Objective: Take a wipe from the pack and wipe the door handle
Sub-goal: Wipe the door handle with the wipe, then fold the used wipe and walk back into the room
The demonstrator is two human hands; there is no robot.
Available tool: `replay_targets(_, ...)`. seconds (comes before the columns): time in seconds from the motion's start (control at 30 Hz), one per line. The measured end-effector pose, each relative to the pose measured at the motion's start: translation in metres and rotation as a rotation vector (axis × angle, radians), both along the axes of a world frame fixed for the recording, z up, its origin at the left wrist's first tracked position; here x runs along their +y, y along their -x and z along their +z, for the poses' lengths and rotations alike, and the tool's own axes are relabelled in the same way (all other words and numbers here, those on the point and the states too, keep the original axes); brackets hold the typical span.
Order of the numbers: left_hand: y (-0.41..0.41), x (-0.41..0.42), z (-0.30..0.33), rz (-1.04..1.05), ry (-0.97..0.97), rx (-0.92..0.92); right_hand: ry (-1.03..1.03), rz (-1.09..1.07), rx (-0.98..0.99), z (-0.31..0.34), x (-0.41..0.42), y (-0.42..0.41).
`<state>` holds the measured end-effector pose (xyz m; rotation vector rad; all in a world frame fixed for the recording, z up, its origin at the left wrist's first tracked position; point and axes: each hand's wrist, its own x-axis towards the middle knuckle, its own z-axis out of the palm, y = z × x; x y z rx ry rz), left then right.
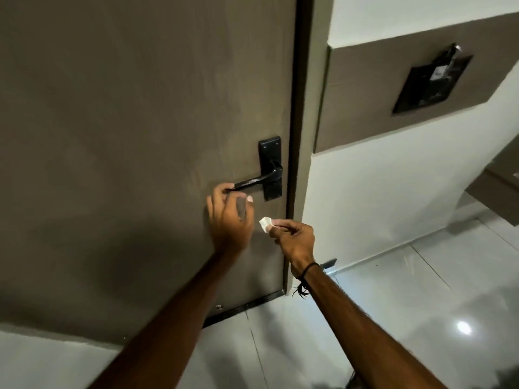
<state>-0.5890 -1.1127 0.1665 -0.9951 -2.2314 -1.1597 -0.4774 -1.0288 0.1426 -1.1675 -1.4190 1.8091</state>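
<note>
A black lever door handle (257,181) on a black backplate sits on a brown door (126,136), near the door's right edge. My left hand (229,217) grips the free left end of the lever with its fingertips, thumb stretched out below it. My right hand (295,237) hovers just below and right of the handle, pinching a small folded white wipe (264,222) between thumb and forefinger. The wipe is apart from the handle. No wipe pack is in view.
A dark door frame (297,108) runs down right of the handle, with a white and brown wall beyond it. A black recessed wall panel (429,82) sits high on the right. Glossy white floor tiles (407,299) lie below.
</note>
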Motion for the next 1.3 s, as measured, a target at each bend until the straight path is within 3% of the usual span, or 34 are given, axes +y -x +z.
replay_targets(0.07,-0.015,0.008,0.0,0.072,-0.11,-0.171,0.031,-0.002,-0.012,-0.006,0.004,-0.005)
replay_targets(0.13,-0.026,0.013,0.005,0.106,-0.163,-0.173,0.02,-0.011,-0.052,-0.011,0.007,-0.009)
replay_targets(0.23,-0.048,0.02,-0.019,0.11,-0.127,-0.315,0.058,0.001,-0.064,-0.018,0.017,-0.015)
replay_targets(0.27,-0.054,0.032,-0.031,0.099,-0.082,-0.464,0.067,-0.002,-0.049,-0.02,0.028,-0.022)
replay_targets(0.37,-0.094,0.111,-0.045,0.003,-0.074,-1.146,0.064,-0.029,-0.044,-0.03,0.103,-0.07)
replay_targets(0.43,-0.112,0.156,-0.048,-0.125,-0.052,-1.347,0.069,-0.021,-0.053,-0.035,0.146,-0.098)
replay_targets(0.67,-0.183,0.3,-0.041,-0.389,0.158,-1.465,0.231,0.001,-0.055,-0.03,0.289,-0.204)
replay_targets(0.93,-0.262,0.481,-0.046,-0.59,0.314,-1.604,0.318,-0.243,-0.062,-0.02,0.439,-0.305)
replay_targets(1.1,-0.307,0.604,-0.063,-0.708,0.406,-1.388,0.241,-0.393,-0.094,-0.028,0.542,-0.348)
replay_targets(1.3,-0.344,0.763,-0.078,-0.735,0.436,-1.326,0.232,-0.53,-0.228,-0.032,0.681,-0.387)
